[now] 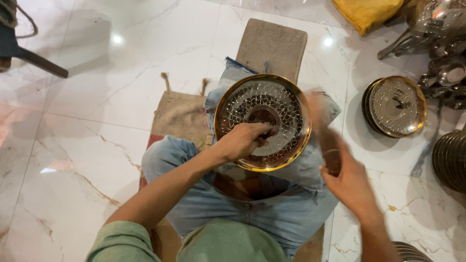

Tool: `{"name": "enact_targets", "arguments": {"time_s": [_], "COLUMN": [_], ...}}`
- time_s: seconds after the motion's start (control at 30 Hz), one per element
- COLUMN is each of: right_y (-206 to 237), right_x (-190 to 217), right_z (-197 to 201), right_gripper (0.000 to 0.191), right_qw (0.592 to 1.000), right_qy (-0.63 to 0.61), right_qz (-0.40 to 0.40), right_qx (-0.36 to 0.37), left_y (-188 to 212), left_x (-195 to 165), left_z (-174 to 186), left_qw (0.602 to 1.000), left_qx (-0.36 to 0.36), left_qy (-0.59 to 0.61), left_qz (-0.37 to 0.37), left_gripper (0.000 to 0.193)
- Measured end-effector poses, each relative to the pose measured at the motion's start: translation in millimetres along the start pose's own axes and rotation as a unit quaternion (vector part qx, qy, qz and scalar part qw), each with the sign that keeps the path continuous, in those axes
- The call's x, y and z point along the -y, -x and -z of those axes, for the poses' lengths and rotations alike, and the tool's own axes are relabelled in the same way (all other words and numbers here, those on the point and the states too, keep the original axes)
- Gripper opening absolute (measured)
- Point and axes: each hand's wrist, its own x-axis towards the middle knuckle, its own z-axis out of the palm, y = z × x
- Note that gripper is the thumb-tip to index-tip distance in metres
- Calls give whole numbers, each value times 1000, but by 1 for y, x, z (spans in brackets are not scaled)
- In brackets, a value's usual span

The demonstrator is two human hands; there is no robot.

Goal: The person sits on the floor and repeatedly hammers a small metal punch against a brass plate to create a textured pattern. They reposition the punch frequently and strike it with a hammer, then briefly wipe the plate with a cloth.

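- A person is sitting on the marble floor (97, 97), seen from above, wearing jeans and a green shirt.
- A round metal plate (262, 121) with a gold rim and a patterned, embossed face is resting on the person's lap, tilted up toward the camera.
- The left hand (245, 140) is lying on the lower middle of the plate, its fingers curled in a closed grip pressing on the plate's face; whether it is holding something small there is too hard to tell.
- The right hand (347, 177) is hovering just right of the plate, blurred by motion; whether its grip is released or clenched cannot be told.
- A burlap mat (179, 114) is lying under the person, just left of the plate.
- A flat brown pad (272, 46) is lying on the floor just above the plate.
- A stack of similar plates (394, 106) is sitting well right of the plate.
- A heap of shiny metal ware (444, 48) is lying further right and above.
- A yellow cloth (366, 13) is sitting at the top, above and right of the plate.
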Motion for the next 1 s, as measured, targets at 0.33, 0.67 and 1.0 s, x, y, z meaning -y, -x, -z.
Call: {"name": "enact_targets", "arguments": {"time_s": [0.33,0.67,1.0], "right_y": [-46,-34,-39], "right_x": [89,131,86], "right_z": [98,109,73], "right_gripper": [93,95,86], "right_qw": [970,922,920], "right_qy": [77,282,325], "right_qz": [229,263,216], "right_qx": [-26,27,-28], "left_y": [33,47,35], "left_x": [-23,-39,-44], "left_z": [-35,-64,-73], "left_qw": [939,884,877], "left_qx": [-226,-379,-401], "left_qy": [-15,-17,39], "left_qz": [258,274,263], "left_gripper": [25,18,19]}}
